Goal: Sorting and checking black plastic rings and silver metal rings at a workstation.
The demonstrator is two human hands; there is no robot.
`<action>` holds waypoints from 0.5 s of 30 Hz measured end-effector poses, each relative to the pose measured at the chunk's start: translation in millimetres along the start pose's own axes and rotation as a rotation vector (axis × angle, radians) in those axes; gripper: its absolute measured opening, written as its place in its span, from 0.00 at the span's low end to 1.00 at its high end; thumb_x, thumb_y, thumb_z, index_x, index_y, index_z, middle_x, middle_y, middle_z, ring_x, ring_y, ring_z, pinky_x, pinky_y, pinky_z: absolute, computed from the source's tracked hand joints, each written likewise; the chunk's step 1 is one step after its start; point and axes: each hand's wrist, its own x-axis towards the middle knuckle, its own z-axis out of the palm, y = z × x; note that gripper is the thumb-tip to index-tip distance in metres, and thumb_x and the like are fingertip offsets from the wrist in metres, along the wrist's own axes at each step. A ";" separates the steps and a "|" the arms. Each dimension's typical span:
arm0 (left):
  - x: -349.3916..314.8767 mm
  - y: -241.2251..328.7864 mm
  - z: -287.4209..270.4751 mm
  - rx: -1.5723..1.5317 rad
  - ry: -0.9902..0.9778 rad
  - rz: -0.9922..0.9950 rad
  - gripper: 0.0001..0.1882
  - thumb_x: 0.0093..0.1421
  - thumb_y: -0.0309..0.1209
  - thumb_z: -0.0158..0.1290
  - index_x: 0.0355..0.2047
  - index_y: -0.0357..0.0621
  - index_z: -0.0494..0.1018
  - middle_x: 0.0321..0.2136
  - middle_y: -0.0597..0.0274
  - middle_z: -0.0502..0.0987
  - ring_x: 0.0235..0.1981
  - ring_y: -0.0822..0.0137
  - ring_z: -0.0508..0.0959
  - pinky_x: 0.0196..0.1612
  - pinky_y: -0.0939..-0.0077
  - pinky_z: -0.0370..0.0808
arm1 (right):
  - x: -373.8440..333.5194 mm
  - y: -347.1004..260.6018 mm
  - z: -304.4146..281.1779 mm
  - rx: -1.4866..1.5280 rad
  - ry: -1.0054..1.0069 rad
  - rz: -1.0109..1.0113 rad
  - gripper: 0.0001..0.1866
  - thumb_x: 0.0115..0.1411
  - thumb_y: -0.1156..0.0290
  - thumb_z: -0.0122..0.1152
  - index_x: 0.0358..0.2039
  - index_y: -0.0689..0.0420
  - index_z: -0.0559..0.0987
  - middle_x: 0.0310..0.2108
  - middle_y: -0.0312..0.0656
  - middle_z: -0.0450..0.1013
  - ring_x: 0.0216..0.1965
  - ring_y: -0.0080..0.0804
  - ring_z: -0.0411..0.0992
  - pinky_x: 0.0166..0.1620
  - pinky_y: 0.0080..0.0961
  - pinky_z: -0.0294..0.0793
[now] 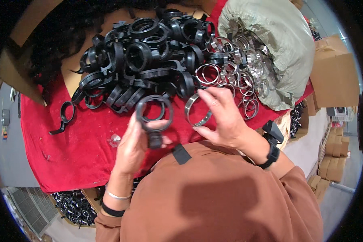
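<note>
My left hand (131, 147) is closed on a black plastic ring (170, 114) with a short handle-like stub at its lower side, held up above the red cloth. To its right, my right hand (224, 115) pinches a shiny metal ring (187, 111) between thumb and fingers. The two rings are close together but apart. Beyond my hands lies a big heap of black plastic rings (139, 56). Beside that heap, metal rings (250, 68) spill from the mouth of a pale woven sack (288, 44).
Red cloth (68, 161) covers the work surface. A lone black ring with a stem (67, 113) lies at the left. Cardboard boxes (334, 68) stand at the right. Below the surface at lower left is a box of black parts (74, 205).
</note>
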 end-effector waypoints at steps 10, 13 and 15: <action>10.2 -3.1 20.3 -0.054 -0.027 0.045 0.29 0.66 0.40 0.34 0.63 0.42 0.45 0.58 0.55 0.60 0.51 0.58 0.70 0.55 0.62 0.66 | 37.0 -31.5 -2.1 0.196 -0.065 -0.002 0.38 0.38 0.69 0.68 0.50 0.70 0.64 0.45 0.58 0.63 0.46 0.53 0.64 0.49 0.37 0.67; 9.5 -3.4 18.6 -0.036 -0.031 0.071 0.28 0.66 0.38 0.34 0.63 0.41 0.45 0.59 0.56 0.58 0.53 0.59 0.69 0.57 0.63 0.63 | 38.8 -32.0 3.7 0.217 -0.067 0.000 0.38 0.38 0.69 0.69 0.51 0.69 0.65 0.45 0.58 0.63 0.46 0.53 0.64 0.49 0.38 0.67; 8.4 -2.3 13.6 0.008 -0.071 0.004 0.28 0.67 0.41 0.33 0.64 0.48 0.43 0.57 0.60 0.59 0.51 0.66 0.69 0.52 0.68 0.69 | 39.5 -32.4 4.9 0.216 -0.072 0.002 0.38 0.38 0.69 0.69 0.51 0.69 0.64 0.45 0.58 0.63 0.46 0.53 0.63 0.49 0.38 0.67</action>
